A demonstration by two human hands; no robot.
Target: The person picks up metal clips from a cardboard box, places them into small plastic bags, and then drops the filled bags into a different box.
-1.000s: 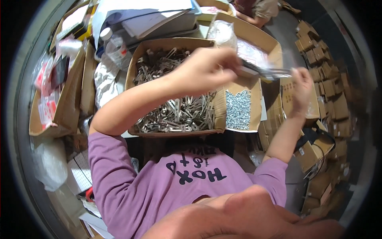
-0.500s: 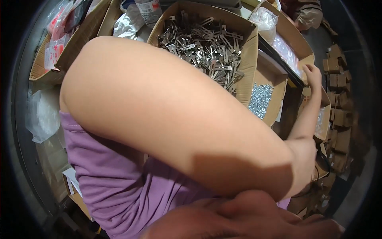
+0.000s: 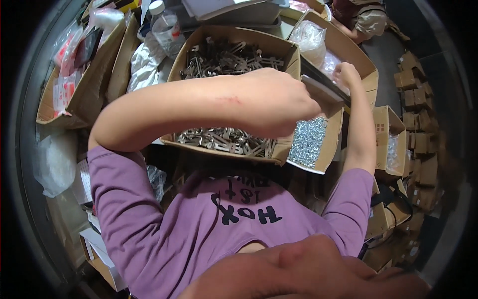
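My left hand is curled closed, knuckles up, over the right part of a cardboard box of metal hair clips. Its fingertips are hidden, next to a smaller box of short silvery screw-like pieces. Farther right, my right hand has its fingers bent together beside clear plastic bags in a long cardboard box. What either hand holds, if anything, does not show.
At the back stand a clear plastic bottle and a grey tray. A carton of packets sits at the left. Another person is at the far right, above stacked small cartons.
My left forearm has swung away from close in front of the camera, and its hand is now over the boxes. My right hand has moved left and forward to the bags.
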